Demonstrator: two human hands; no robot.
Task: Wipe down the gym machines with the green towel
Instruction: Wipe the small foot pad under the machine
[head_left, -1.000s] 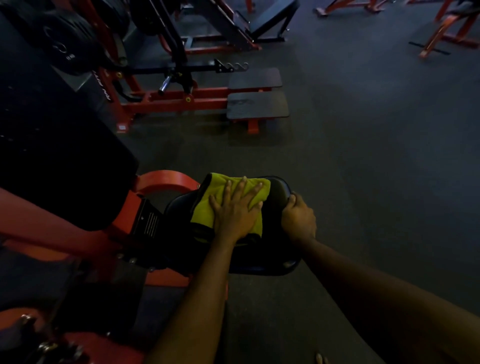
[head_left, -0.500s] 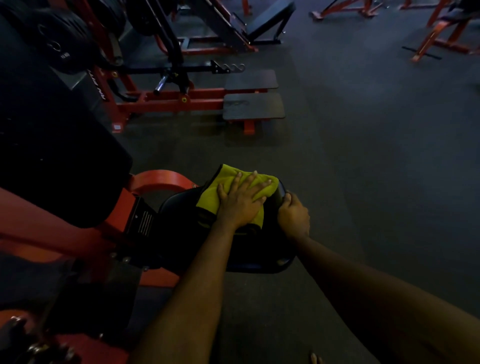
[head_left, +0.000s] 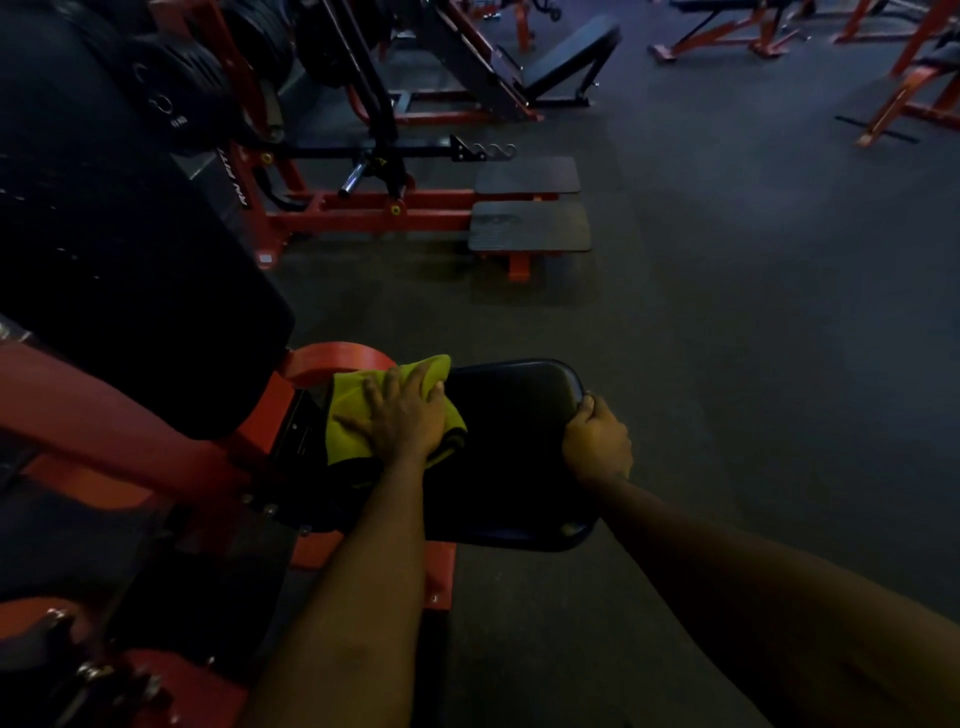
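Green folded cloth towel (head_left: 349, 415) lies at the inner end of the black padded seat (head_left: 511, 421), pressed under the flat, spread left hand (head_left: 402, 415). The right hand (head_left: 597, 441) grips the seat's outer edge. Even pressure and overlapping strokes toward that edge should cover the bare pad.

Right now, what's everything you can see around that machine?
towel: one, green, on seat's left part, under left hand
seat: one, black, centre
frame: one, red, left of the seat
back pad: one, black, left
weight plates: several, black, top left
foot plates: two, black, beyond the seat
far machines: several, red, top right
floor: one, dark grey, all around
left hand: flat on towel
right hand: grips seat's right edge
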